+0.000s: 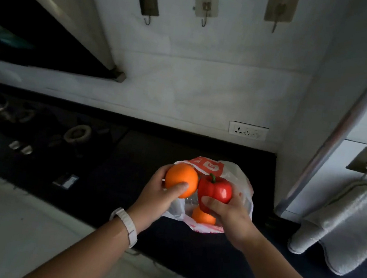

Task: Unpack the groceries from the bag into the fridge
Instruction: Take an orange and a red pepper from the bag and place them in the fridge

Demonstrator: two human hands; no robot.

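Centre frame: your left hand (158, 190) grips an orange (181, 180); right of it, your right hand (226, 212) grips a red pepper (215, 191), both above the open bag (246, 183). Both look light, smooth, likely slippery: cup them around their widest part. Another orange (203, 217) sits inside.

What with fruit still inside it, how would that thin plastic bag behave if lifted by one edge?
The bag looks thin and crumpled, so it would probably sag limply rather than hold shape. The loose orange inside is round, so it may roll toward the mouth and out. Little shows inside, so it likely feels light.
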